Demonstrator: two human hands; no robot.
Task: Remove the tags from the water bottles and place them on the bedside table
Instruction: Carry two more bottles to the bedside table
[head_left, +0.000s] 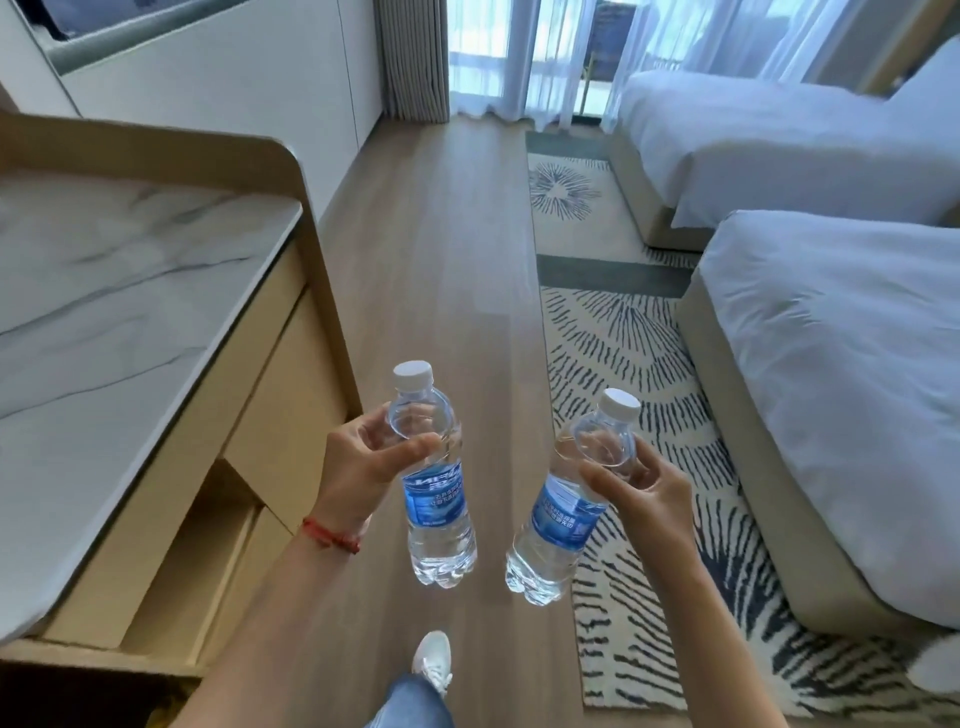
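The left hand (363, 462) is clamped around one water bottle (435, 483), and the right hand (647, 493) around the second bottle (569, 504) (both upright, above the floor (431, 249)). A marble worktop (104, 301) stands on the left; two beds (841, 353) and a patterned rug (639, 353) lie on the right.

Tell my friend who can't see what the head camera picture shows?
A person walking through a hotel room holds a water bottle in the left hand and another in the right hand. Two white beds stand on the right, a marble-topped counter on the left.
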